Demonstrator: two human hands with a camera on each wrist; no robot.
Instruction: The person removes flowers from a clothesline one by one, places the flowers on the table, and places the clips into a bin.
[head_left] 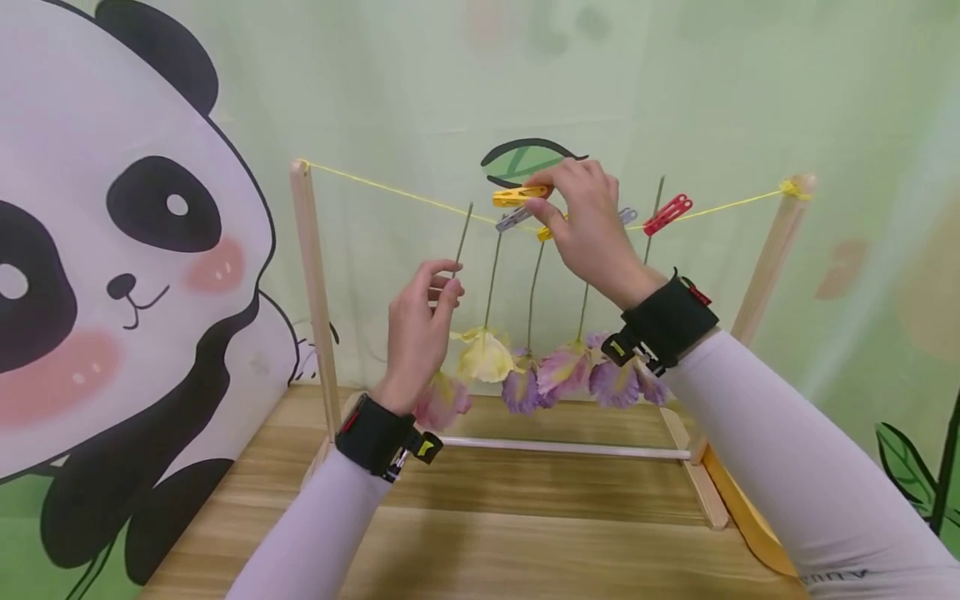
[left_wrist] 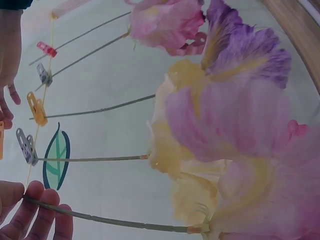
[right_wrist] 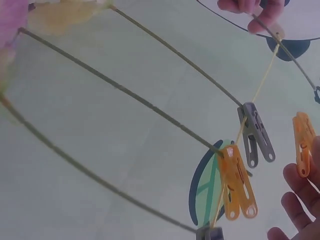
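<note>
My left hand (head_left: 422,321) pinches the thin stem (head_left: 466,227) of an artificial flower, whose pink bloom (head_left: 444,403) hangs downward below the hand. The stem's top end reaches up near a sagging yellow string (head_left: 390,192). Above that string, my right hand (head_left: 588,221) holds a yellow clothespin (head_left: 517,197) between thumb and fingers; in the right wrist view this clothespin (right_wrist: 302,140) is apart from the string. Just below it, a grey clothespin (head_left: 513,219) clips the yellow flower's stem to the string. Another yellow clothespin (right_wrist: 235,182) grips the neighbouring stem.
Farther right hang purple (head_left: 615,383) and pink (head_left: 564,367) flowers, with a red clothespin (head_left: 667,215) near the right end. Wooden posts (head_left: 317,292) hold the string, and a pale crossbar (head_left: 562,448) runs low between them. A panda cutout (head_left: 150,333) stands left.
</note>
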